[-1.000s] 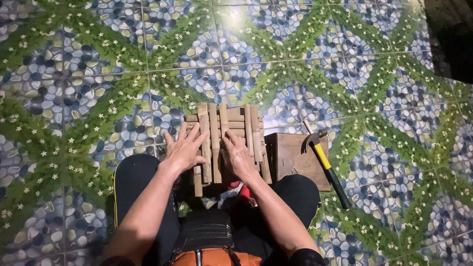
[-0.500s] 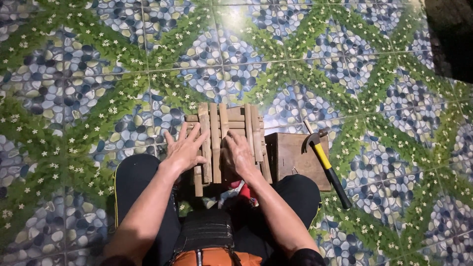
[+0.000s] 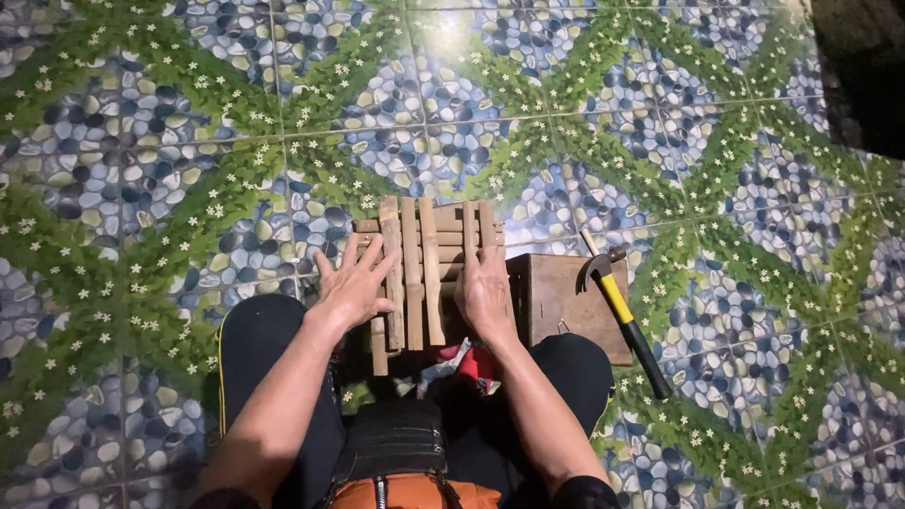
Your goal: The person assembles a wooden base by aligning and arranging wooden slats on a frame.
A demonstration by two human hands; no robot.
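The left hand [image 3: 353,283] lies flat and spread, fingers splayed, its fingertips on the left edge of a small bamboo rack [image 3: 424,269]; it closes on nothing, only presses. The right hand [image 3: 484,290] also rests open, palm down on the rack's right side, thumb tucked toward the middle. Neither grip wraps a slat: both seem to pin the piece down so it does not shift.

The rack is made of about 4 upright bamboo strips laid across several cross strips, and it sits on the floor just ahead of the person's knees, between the 2 hands.

Touching its right edge stands a dark wooden block [image 3: 566,302], likely a work surface kept close. A hammer [image 3: 627,320] with a yellow and black handle lies slanted across the block's right side, head up, within easy reach of the right hand.

The floor [image 3: 189,141] is tiled in pebble and leaf patterns. Red cloth [image 3: 476,363] shows between the legs.
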